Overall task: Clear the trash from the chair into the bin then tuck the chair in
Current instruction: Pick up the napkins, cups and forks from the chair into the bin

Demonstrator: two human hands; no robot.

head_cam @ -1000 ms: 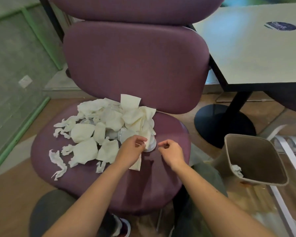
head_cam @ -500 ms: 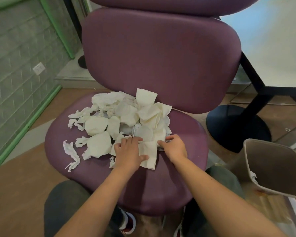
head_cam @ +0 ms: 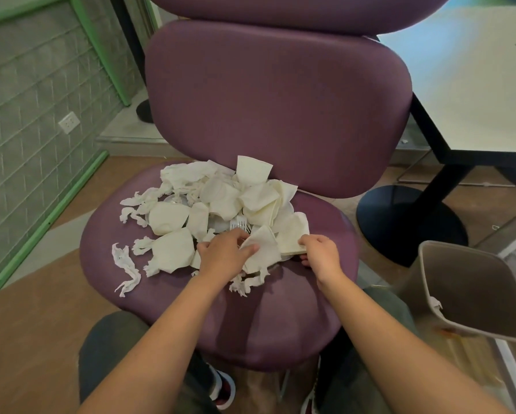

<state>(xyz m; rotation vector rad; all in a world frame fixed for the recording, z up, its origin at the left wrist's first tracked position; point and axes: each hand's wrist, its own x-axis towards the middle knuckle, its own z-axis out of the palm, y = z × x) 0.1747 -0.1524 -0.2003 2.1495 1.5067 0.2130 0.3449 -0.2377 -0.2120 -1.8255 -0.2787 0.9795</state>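
A purple padded chair [head_cam: 280,318] stands in front of me with a pile of white crumpled napkins [head_cam: 221,201] on its seat. A white plastic fork [head_cam: 239,226] pokes out of the pile. My left hand [head_cam: 225,255] presses on a folded napkin [head_cam: 261,252] at the pile's near edge, fingers curled over it. My right hand [head_cam: 321,253] pinches the near corner of another napkin [head_cam: 291,234] beside it. A twisted napkin scrap [head_cam: 125,268] lies apart at the seat's left. The brown bin [head_cam: 471,297] stands at the right of the chair, tilted toward me, with a bit of paper inside.
A white table [head_cam: 465,94] on a black pedestal base [head_cam: 406,222] stands behind the chair at the right. A grey tiled wall with green trim [head_cam: 42,115] runs along the left. My knees are under the seat's front edge. The floor is brown.
Both hands have moved forward into the near edge of the pile and closed on napkins. My view has shifted left and closer, so the bin sits further right.
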